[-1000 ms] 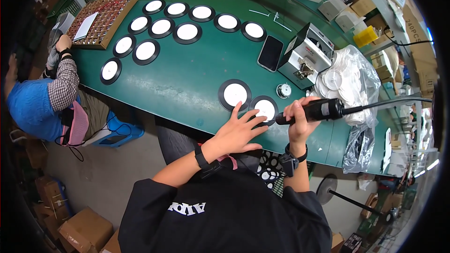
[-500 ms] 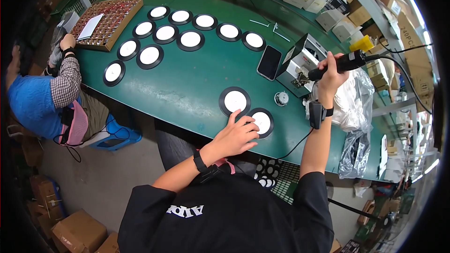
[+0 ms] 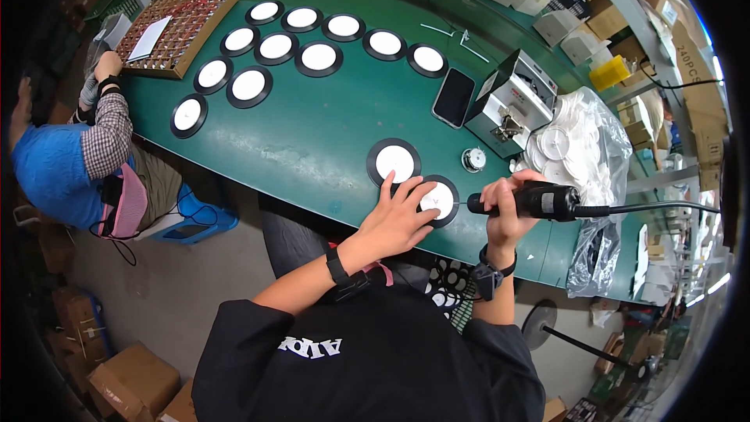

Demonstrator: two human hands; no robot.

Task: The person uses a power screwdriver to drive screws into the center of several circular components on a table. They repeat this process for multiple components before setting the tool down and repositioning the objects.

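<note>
My right hand (image 3: 508, 207) grips a black electric screwdriver (image 3: 547, 202), held level with its cord trailing off to the right. Its thin bit points left, the tip at the edge of a black-rimmed white disc (image 3: 445, 197); whether they touch I cannot tell. Over that disc's left side my left hand (image 3: 394, 217) lies with fingers spread, covering part of it. A second black-rimmed white disc (image 3: 394, 161) sits just beyond, close to my left fingertips. Right of it stands a small round metal part (image 3: 473, 159).
Several similar discs (image 3: 319, 56) lie across the far left of the green table (image 3: 289, 141). A phone (image 3: 453, 98) rests beside a metal box-shaped machine (image 3: 512, 105). White round parts in a plastic bag (image 3: 582, 137) lie to the right. At left, a co-worker's hand (image 3: 108, 66) is near a divided box (image 3: 183, 27).
My right hand has brought the screwdriver from the metal machine down and left to the nearer disc. My left fingers have spread and shifted slightly on that disc.
</note>
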